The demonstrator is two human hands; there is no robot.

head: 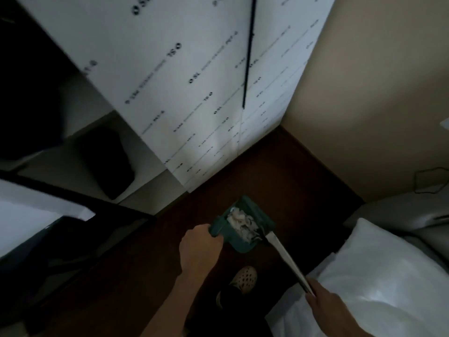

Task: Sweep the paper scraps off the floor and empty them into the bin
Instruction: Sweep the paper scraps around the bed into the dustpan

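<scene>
Here the white crumpled paper scraps (239,223) lie in a heap inside the green plastic dustpan (243,224), which is held up above the dark brown wooden floor (279,176). The left hand (200,249) grips the dustpan's handle, with its fingers curled tight round it. The right hand (320,300) holds the pale long broom stick (286,259), fingers wrapped round it, and the far end of the stick touches the scraps at the dustpan's edge. Below the dustpan a foot in a cream holey clog (244,278) stands on the floor. To the right is a bed with a white puffy pillow (379,276). Ahead stands a big white board with small black print (194,81), next to a plain beige wall (364,93). To the left sits a black cushion (107,161) in a dim corner.
</scene>
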